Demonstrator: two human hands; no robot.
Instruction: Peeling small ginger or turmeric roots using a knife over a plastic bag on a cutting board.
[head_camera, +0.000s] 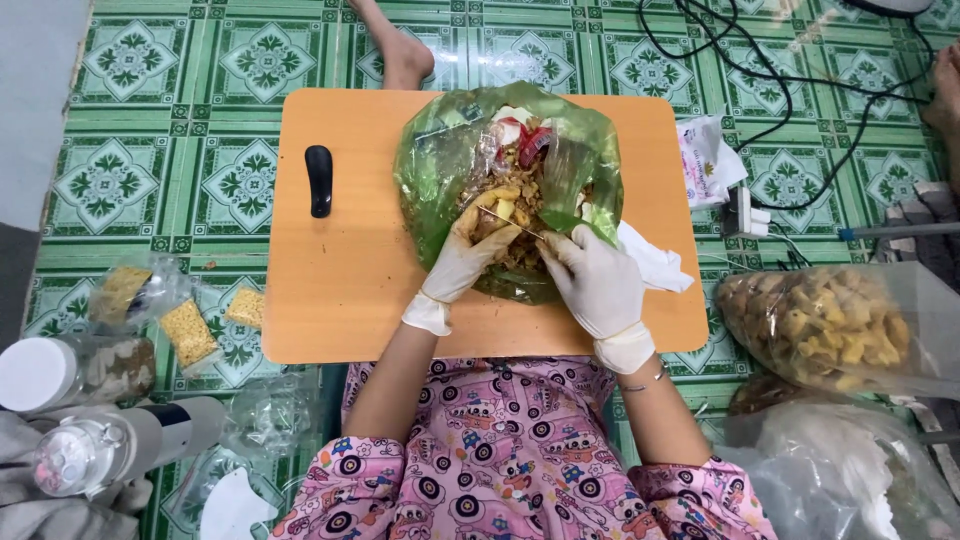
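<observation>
My left hand (468, 262), in a white glove, is curled with fingers half closed on a clump of brown-yellow food mix (505, 205) inside the green translucent plastic bag (440, 165). My right hand (598, 280), also white-gloved, has its fingers pinched together at the near end of a thin skewer-like stick (510, 222); I can't tell how firmly it grips. The hands are close, a little apart, both at the near opening of the bag.

The bag lies on the orange wooden tabletop (350, 280), centre-right, just beyond both hands and touching them. The stick runs between the hands, long axis slanting from lower right to upper left, far tip pointing at the left hand.

A black oblong handle-shaped object (319, 180) lies left of the bag, well apart, long axis pointing away from me. White crumpled paper (655, 262) sits just beside the right hand. On the green patterned tile floor (130, 180), a clear bag of yellow fried pieces (825, 325) is on the right; small clear packets of yellow crumbs (188, 330) are on the left.
</observation>
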